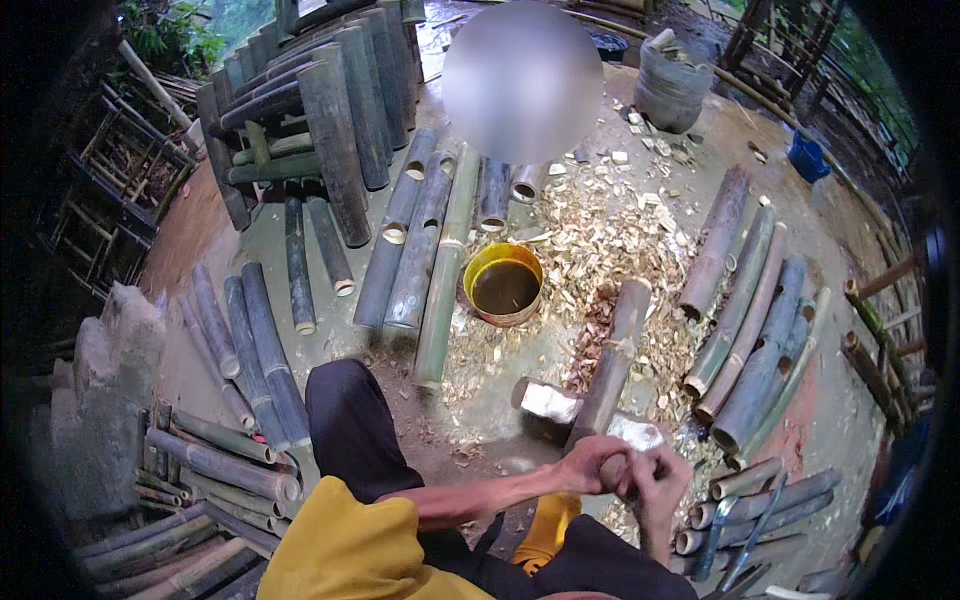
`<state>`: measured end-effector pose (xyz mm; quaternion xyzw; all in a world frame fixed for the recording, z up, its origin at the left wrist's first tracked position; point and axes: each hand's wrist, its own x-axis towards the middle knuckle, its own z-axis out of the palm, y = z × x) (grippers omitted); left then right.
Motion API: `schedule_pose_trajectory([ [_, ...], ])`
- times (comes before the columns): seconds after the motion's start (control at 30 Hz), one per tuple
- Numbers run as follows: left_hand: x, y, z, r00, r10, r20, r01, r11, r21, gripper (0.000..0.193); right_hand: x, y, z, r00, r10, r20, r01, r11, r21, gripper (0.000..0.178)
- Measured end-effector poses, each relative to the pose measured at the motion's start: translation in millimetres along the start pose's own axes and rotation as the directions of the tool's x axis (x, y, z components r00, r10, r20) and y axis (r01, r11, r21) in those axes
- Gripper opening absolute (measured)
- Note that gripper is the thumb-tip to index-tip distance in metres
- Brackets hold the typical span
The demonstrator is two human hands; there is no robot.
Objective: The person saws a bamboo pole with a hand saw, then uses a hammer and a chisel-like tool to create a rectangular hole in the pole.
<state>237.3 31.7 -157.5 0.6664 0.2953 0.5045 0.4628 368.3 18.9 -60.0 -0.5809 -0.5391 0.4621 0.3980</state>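
Note:
My left hand (594,466) and my right hand (660,484) meet in front of me, fingers closed together. A small brownish shape (616,470) shows between them; I cannot make out what it is. Just beyond them a bamboo length (612,355) rests across a short log (549,402) with pale, whitish patches on top. The near end of this bamboo passes behind my left hand. Whether the hand touches it, I cannot tell. My feet, one in a yellow covering (548,528), are below my hands.
A yellow-rimmed bucket (528,312) of dark liquid stands ahead, beside spread wood chips (620,235). Bamboo tubes lie left (265,350) and right (760,360). Two curved dark strips (755,530) rest on bamboo at lower right. A bamboo rack (340,130) and plastic container (672,90) stand farther off.

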Motion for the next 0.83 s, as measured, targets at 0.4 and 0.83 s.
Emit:
schedule_pose_trajectory([
  [0.4,-3.3,10.3,-9.0,0.915,-0.393,0.096,0.402,0.91,-0.102,0.047,13.6,-35.2,12.8,1.0,0.026,0.01,-0.028,0.983,0.184,0.02],
  [0.83,-43.3,15.3,-107.9,0.743,-0.586,-0.325,0.601,0.37,0.708,0.068,-146.2,157.4,-35.7,0.869,0.26,-0.422,-0.437,0.804,-0.403,0.031],
])
